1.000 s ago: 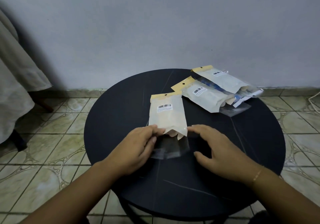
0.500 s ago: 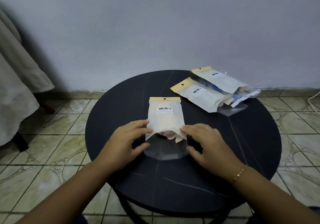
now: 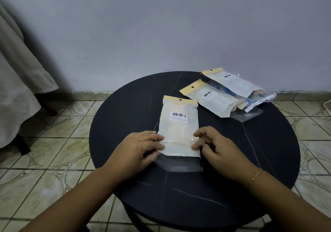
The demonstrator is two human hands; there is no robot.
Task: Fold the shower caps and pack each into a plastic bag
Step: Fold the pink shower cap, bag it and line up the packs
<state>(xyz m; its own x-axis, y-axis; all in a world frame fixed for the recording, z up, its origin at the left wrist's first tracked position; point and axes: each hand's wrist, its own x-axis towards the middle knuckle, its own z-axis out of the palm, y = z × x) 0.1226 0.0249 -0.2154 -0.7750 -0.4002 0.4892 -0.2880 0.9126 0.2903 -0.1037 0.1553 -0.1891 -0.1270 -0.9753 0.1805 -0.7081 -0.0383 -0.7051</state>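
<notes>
Plastic bag point(image 3: 179, 128) flat between hands, long axis pointing away, clear flap nearest; left hand point(image 3: 136, 149) and right hand point(image 3: 217, 149) pinch its side edges.

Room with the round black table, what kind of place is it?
Probably a room in a home, not a workshop: a small round table stands on a patterned tiled floor by a plain wall, with cloth hanging nearby.

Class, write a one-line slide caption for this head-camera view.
Both hands, left hand and right hand, hold the near plastic bag at its sides on the round black table; two more bags lie behind.
</notes>
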